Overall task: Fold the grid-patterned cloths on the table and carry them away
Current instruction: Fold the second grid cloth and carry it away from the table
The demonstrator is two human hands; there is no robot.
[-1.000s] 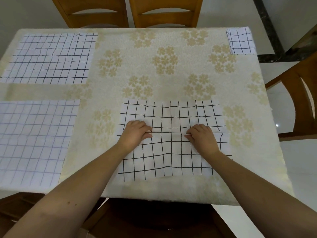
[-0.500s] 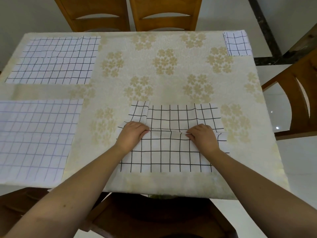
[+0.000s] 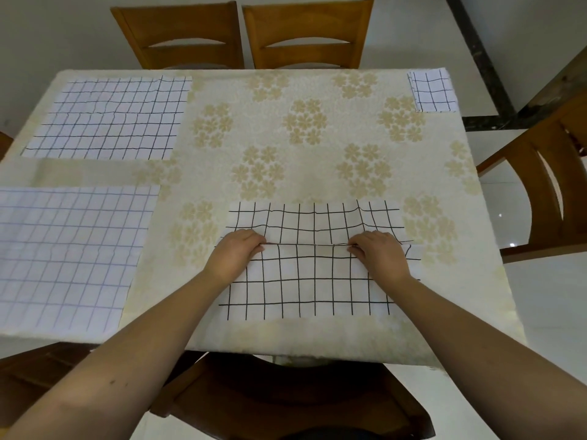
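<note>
Your left hand (image 3: 236, 254) and right hand (image 3: 379, 254) both pinch the mid-crease of the grid cloth (image 3: 314, 281) at the table's (image 3: 317, 147) near edge; soft, light, floppy, so grip the fold ends

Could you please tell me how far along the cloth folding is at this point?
Done: one small folded cloth sits at the table's far right corner. In hand: the left hand and right hand pinch a fold line across the bold-grid cloth near the front edge. Left: two cloths lie flat, one far left, one near left; nothing looks carried away yet.
</note>
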